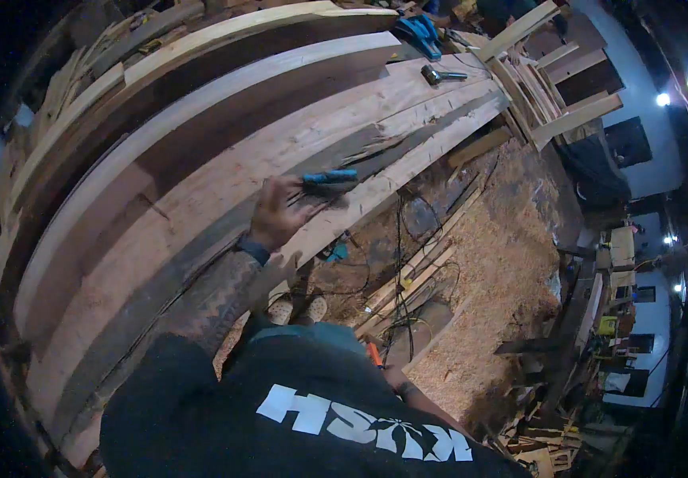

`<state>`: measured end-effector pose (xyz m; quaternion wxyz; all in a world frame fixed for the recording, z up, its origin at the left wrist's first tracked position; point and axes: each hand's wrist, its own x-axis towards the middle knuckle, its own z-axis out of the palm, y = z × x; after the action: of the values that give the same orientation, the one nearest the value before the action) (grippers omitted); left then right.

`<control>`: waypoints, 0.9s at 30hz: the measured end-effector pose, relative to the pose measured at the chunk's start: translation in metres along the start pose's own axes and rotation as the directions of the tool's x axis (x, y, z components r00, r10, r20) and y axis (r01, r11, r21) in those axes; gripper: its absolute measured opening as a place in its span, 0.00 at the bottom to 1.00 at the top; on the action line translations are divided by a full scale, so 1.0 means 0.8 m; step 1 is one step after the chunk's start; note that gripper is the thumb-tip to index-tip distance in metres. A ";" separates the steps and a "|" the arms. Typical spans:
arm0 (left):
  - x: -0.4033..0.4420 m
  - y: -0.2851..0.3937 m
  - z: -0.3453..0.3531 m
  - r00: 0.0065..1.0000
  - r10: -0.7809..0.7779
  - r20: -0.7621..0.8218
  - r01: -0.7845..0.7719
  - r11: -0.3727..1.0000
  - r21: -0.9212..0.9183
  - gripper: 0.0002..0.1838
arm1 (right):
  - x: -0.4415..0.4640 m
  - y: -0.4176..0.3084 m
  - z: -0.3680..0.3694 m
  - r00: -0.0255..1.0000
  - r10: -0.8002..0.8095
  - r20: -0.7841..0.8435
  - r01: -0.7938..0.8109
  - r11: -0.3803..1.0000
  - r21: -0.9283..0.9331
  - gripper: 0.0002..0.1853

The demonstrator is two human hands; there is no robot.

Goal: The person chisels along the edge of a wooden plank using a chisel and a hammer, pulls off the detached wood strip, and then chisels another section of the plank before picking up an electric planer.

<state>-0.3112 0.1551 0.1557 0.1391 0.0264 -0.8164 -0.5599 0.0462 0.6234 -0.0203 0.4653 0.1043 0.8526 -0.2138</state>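
My left hand (pixel 275 213), with a dark band at its wrist, is over the long wooden plank (pixel 224 171). Its fingers are closed on the near end of a blue-topped tool (pixel 330 176) with a dark underside; it looks like a brush, but its exact kind is unclear. A dark grey band with split, rough grain runs along the wood under it. Low at my side is my right hand (pixel 394 378), partly hidden by my black shirt. It seems closed around an orange object (pixel 374 354), mostly out of sight.
A blue power tool (pixel 419 37) and a dark metal tool (pixel 442 76) lie at the plank's far end. Curved boards (pixel 224 88) stand along the left. Black cables (pixel 401 287) and wood strips (pixel 416 275) lie on the sawdust-covered floor (pixel 495 271).
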 end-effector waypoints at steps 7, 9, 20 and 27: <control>0.057 -0.025 0.104 0.825 0.223 0.519 -0.514 0.677 0.526 0.55 | -0.004 -0.088 -0.068 0.979 0.194 0.067 -0.199 0.976 0.087 0.29; 0.062 -0.018 0.123 0.881 0.172 0.441 -0.428 0.684 0.590 0.52 | 0.012 -0.091 -0.081 0.990 0.122 0.074 -0.111 0.984 -0.137 0.29; 0.061 0.025 0.196 0.533 0.729 0.430 -0.792 0.608 -0.049 0.16 | -0.019 -0.053 -0.100 0.998 0.068 0.006 -0.064 0.892 0.448 0.12; 0.054 0.081 0.204 0.453 0.491 0.744 -0.675 0.734 -0.073 0.22 | -0.032 -0.047 -0.129 0.973 0.167 -0.156 -0.077 0.882 0.464 0.17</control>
<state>-0.3873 0.3185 0.1697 -0.0127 -0.4631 -0.8187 -0.3393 -0.0317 0.6380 0.0603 0.3562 0.2842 0.8112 -0.3665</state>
